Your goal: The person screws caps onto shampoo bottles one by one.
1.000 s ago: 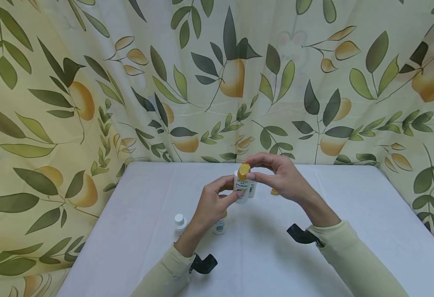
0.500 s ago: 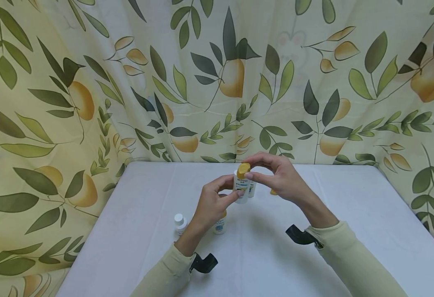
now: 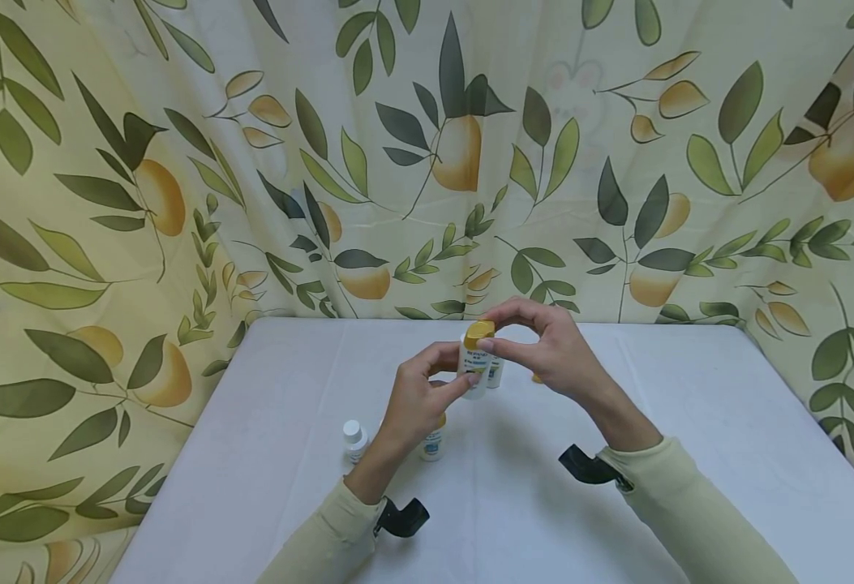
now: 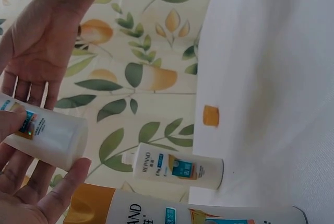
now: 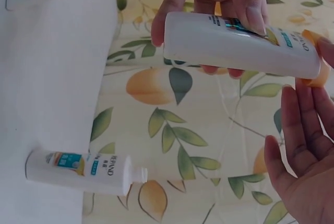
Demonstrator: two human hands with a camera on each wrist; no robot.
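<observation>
A white bottle [image 3: 474, 371] with a printed label is held off the table in my left hand [image 3: 421, 389], the thumb lying across its label. My right hand [image 3: 552, 350] pinches the yellow-orange cap [image 3: 479, 333] at the top of that bottle. In the right wrist view the cap [image 5: 315, 59] sits against the bottle's [image 5: 235, 49] shoulder; whether it is tight cannot be seen. Behind the held bottle stands an uncapped bottle [image 5: 78, 171] of the same kind, its narrow neck bare. A loose orange cap [image 4: 211, 115] lies on the table nearby.
Another bottle [image 3: 432, 443] with an orange cap stands near my left forearm. Left of that forearm is a small white bottle [image 3: 354, 440] with a white top. A white cloth [image 3: 281, 381] covers the table, and a leaf-and-fruit patterned curtain [image 3: 397, 186] hangs behind it.
The cap has gone from tilted to nearly level on the bottle's top, turning slightly in my right fingers. My right wrist has shifted a little left and down. The left hand is almost still.
</observation>
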